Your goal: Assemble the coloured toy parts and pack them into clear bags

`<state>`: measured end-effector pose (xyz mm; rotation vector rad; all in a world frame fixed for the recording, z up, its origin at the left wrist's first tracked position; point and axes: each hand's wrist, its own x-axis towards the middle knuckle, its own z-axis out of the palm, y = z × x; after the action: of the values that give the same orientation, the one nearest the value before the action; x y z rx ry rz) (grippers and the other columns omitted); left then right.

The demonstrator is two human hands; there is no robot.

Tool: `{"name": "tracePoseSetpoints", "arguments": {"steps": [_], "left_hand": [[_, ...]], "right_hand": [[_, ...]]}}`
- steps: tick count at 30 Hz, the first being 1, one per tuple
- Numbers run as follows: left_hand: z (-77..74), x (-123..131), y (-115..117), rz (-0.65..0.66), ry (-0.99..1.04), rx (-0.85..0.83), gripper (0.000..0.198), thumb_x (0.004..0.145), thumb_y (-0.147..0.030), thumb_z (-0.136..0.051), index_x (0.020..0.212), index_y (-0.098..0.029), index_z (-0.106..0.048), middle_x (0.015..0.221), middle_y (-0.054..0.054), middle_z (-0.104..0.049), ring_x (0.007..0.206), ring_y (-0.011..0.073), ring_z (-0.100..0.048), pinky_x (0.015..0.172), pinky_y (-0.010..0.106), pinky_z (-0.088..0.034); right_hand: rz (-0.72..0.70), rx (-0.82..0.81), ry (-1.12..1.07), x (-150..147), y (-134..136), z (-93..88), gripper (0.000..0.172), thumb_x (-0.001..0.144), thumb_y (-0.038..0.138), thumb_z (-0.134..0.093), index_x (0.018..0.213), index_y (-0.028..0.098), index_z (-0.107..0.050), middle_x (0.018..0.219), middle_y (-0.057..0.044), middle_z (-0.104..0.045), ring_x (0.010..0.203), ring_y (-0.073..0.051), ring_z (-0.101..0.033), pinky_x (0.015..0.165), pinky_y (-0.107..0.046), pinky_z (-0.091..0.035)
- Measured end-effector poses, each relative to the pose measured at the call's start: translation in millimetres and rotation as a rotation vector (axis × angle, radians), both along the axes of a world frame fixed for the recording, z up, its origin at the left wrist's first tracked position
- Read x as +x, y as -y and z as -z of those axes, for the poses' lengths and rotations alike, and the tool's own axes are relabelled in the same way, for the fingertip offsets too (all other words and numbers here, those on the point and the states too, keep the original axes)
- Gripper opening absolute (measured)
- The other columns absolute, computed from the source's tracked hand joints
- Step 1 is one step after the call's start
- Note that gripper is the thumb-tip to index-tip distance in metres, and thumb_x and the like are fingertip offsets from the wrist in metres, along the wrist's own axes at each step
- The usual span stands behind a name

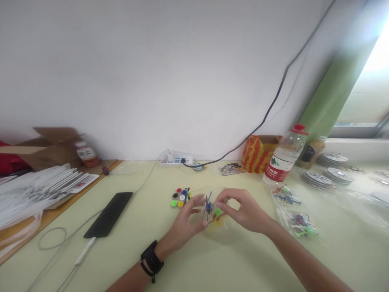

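Note:
Both hands meet over the pale green table (212, 263), near its middle. My left hand (188, 221), with a black band on the wrist, curls its fingers round a small clear plastic bag (217, 227). My right hand (243, 211) pinches small coloured pieces at the bag's top: a green piece (217, 212), blue sticks (208, 205) and some orange and yellow bits. Just left of my hands lies a cluster of small coloured round parts (180, 197) on the table.
A black phone (110, 214) on a white cable lies at the left, beside a stack of white sheets (39, 186). A water bottle (285, 156), a striped orange bag (257, 154), bagged parts (299, 225) and stacked discs (323, 176) stand at the right. A power strip (176, 160) sits by the wall.

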<state>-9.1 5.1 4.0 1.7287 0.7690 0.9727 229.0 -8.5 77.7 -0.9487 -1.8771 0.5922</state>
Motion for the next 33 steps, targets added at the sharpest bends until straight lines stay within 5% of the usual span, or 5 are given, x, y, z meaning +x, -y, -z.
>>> {"name": "tracePoseSetpoints", "arguments": {"steps": [8, 18, 21, 33], "left_hand": [[2.6, 4, 5, -0.04, -0.017, -0.004, 0.075, 0.082, -0.048, -0.078, 0.148, -0.029, -0.048, 0.15, 0.013, -0.052, 0.132, 0.0348, -0.054, 0.109, 0.049, -0.046], [-2.8, 8, 7, 0.038, -0.096, 0.049, 0.074, 0.081, -0.041, -0.081, 0.146, -0.026, -0.048, 0.15, 0.012, -0.053, 0.136, 0.0322, -0.051, 0.113, 0.049, -0.043], [-2.7, 9, 8, 0.033, -0.122, 0.06, 0.076, 0.079, -0.042, -0.082, 0.146, -0.028, -0.049, 0.148, 0.011, -0.054, 0.134, 0.0322, -0.053, 0.113, 0.048, -0.043], [-4.1, 10, 11, 0.024, -0.1, 0.049, 0.085, 0.076, -0.042, -0.085, 0.15, -0.029, -0.045, 0.153, 0.013, -0.049, 0.14, 0.0347, -0.046, 0.116, 0.051, -0.038]], "right_hand": [[-0.002, -0.01, -0.153, -3, 6, 14.7, 0.015, 0.097, 0.034, -0.061, 0.092, 0.022, -0.069, 0.088, -0.006, -0.072, 0.082, -0.021, -0.066, 0.077, -0.034, -0.055], [-0.017, 0.019, -0.11, -2, 14, 10.1, 0.012, 0.098, 0.029, -0.06, 0.096, 0.023, -0.07, 0.093, -0.006, -0.073, 0.086, -0.02, -0.068, 0.081, -0.034, -0.055], [0.164, 0.147, -0.225, -5, 17, 16.5, 0.011, 0.099, 0.028, -0.058, 0.099, 0.024, -0.068, 0.094, -0.007, -0.073, 0.089, -0.022, -0.068, 0.082, -0.036, -0.055], [0.121, 0.194, -0.05, -10, 17, 34.3, 0.015, 0.102, 0.031, -0.051, 0.1, 0.024, -0.065, 0.095, -0.008, -0.072, 0.089, -0.022, -0.069, 0.081, -0.037, -0.056]]}}
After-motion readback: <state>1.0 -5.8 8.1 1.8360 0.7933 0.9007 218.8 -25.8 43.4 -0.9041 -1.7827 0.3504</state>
